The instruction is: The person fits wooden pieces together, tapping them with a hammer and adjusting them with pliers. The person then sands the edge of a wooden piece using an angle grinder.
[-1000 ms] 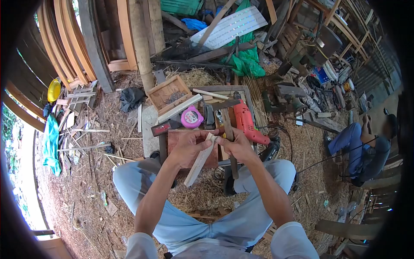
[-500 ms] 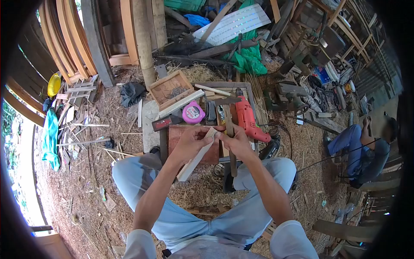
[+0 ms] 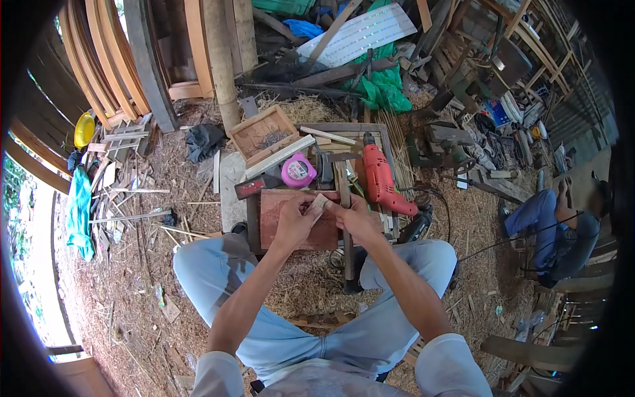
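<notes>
My left hand (image 3: 295, 221) is closed around a pale wood strip (image 3: 319, 204), thumb and fingers pinching it near its end. Most of the strip is hidden or seen end-on. My right hand (image 3: 359, 220) is closed on a long dark wooden bar (image 3: 348, 246), which points away from me; a darker flat piece (image 3: 340, 157) lies across its far end. The right fingertips also come up to the strip, and whether they press it I cannot tell. Beneath both hands is a reddish-brown board (image 3: 281, 231) on a low bench.
A red power drill (image 3: 383, 178) lies right of my hands, its cable trailing rightward. Beyond them are a pink tape measure (image 3: 297, 171) and a wooden box (image 3: 263, 135) of nails. Shavings cover the ground (image 3: 139, 278). Another person (image 3: 572, 231) sits at far right.
The pale strip has swung from pointing down-left toward my knees to a foreshortened angle between my hands. The dark bar has shifted slightly left and toward me, and now stands straighter.
</notes>
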The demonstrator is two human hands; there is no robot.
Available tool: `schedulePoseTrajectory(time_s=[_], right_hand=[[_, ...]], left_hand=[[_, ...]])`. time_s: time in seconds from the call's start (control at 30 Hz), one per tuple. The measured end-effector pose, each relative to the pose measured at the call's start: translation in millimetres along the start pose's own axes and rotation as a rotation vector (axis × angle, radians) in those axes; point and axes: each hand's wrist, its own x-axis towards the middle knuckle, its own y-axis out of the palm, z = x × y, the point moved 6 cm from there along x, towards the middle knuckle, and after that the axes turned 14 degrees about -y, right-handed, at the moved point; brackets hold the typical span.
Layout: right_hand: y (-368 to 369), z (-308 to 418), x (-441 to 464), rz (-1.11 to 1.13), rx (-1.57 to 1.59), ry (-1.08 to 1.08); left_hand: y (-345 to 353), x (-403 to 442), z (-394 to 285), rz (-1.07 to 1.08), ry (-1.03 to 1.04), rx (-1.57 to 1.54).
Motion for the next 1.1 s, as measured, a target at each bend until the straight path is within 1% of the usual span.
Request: schedulePoseTrajectory(time_s=[0.13, 0.2, 0.23, 0.3, 0.43, 0.5, 0.53, 0.6, 0.63, 0.7, 0.73, 0.8, 0.9, 1.03, 1.1], right_hand=[[2, 6, -2, 0.009, -0.001, 0.004], [5, 11, -5, -0.006, -0.009, -0.009], [4, 10, -5, -0.007, -0.010, -0.008], [2, 11, -4, 0.000, -0.002, -0.012], [2, 13, -6, -0.007, 0.030, -0.027], [0, 14, -6, 0.028, 0.040, -0.028], [0, 17, -7, 0.030, 0.040, -0.028], [2, 30, -11, 0.039, 0.038, -0.068], [4, 35, -12, 0.039, 0.036, -0.068], [5, 48, -15, 0.033, 0.059, -0.144], [2, 46, -15, 0.030, 0.059, -0.144], [0, 46, -15, 0.100, 0.047, -0.183], [0, 49, -17, 0.096, 0.022, -0.193], [-1, 56, -19, 0.106, -0.033, -0.217], [4, 70, -21, 0.070, -0.405, -0.512]], left_hand=[[3, -11, -11, -0.029, 0.053, -0.012], [3, -24, -23, -0.229, 0.162, 0.180], [7, -24, -20, -0.229, 0.161, 0.179], [9, -27, -18, -0.363, 0.246, 0.230], [9, -25, -18, -0.344, 0.276, 0.263], [9, -24, -19, -0.217, 0.185, 0.148], [7, -27, -24, -0.219, 0.186, 0.148], [4, -45, -52, -0.321, 0.495, 0.241], [2, -48, -59, -0.321, 0.496, 0.240], [2, -60, -75, -0.338, 0.611, 0.310], [1, -62, -79, -0.335, 0.611, 0.310], [4, -67, -85, -0.329, 0.681, 0.425], [4, -70, -89, -0.355, 0.733, 0.488], [2, -68, -92, -0.376, 0.743, 0.541], [1, -65, -90, -0.390, 0.760, 0.558]])
